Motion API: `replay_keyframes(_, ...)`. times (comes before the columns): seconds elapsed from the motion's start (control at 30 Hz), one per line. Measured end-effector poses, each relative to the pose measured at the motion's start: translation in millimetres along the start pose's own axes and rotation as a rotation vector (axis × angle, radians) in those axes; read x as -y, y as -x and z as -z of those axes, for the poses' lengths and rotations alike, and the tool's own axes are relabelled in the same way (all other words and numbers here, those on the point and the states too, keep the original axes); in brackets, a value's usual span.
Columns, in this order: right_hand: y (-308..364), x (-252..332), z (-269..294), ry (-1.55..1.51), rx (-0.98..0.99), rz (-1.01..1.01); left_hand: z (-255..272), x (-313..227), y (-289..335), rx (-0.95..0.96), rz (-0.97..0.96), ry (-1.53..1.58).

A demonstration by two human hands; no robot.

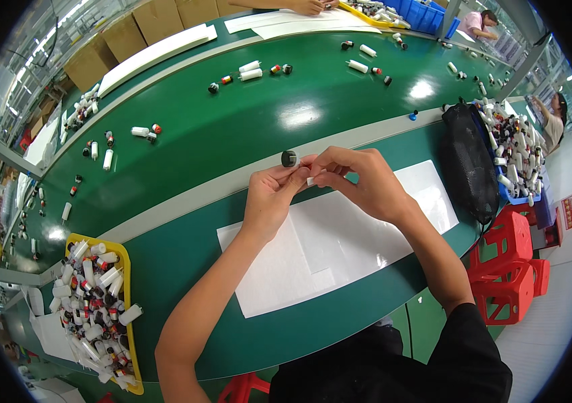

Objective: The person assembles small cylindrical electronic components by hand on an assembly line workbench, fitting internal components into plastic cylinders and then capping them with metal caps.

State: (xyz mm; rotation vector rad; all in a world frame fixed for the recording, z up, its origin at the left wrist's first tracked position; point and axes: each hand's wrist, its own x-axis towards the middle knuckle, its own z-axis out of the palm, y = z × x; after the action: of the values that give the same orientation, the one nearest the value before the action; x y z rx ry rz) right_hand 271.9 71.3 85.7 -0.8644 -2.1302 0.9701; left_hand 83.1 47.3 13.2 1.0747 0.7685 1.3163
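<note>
My left hand is closed around a small part with a round black end, which sticks up past the fingertips. My right hand is pinched against the left fingertips. A little white piece shows between the two hands; whether it belongs to the black-ended part is hidden by the fingers. Both hands are above the far edge of a white sheet lying on the green worktable.
On the left, a yellow tray is heaped with small white, black and red parts. A blue bin of similar parts stands right, beside a black mesh bag. Parts lie scattered on the green belt. Red stools stand on the right.
</note>
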Motion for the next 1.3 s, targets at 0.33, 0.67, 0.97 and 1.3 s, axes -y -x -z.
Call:
replay_keyframes(0.33,-3.6,14.2,4.7,0.026,0.041,-0.239,-0.7,-3.7,2.8,0.084,0.081,0.026)
replay_keyframes(0.67,-3.5,-16.3,12.6,0.169,-0.076,-0.102,12.3,-13.2,1.2,0.375,0.038,0.25)
replay_keyframes(0.97,-10.5,-40.0,-22.7,-0.404,-0.012,-0.038,24.2,-9.7,2.2,0.198,-0.087,-0.187)
replay_keyframes(1.3,-26.2,-38.5,-14.5,-0.364,-0.001,-0.132,11.5,-14.3,11.4,-0.117,-0.248,-0.5)
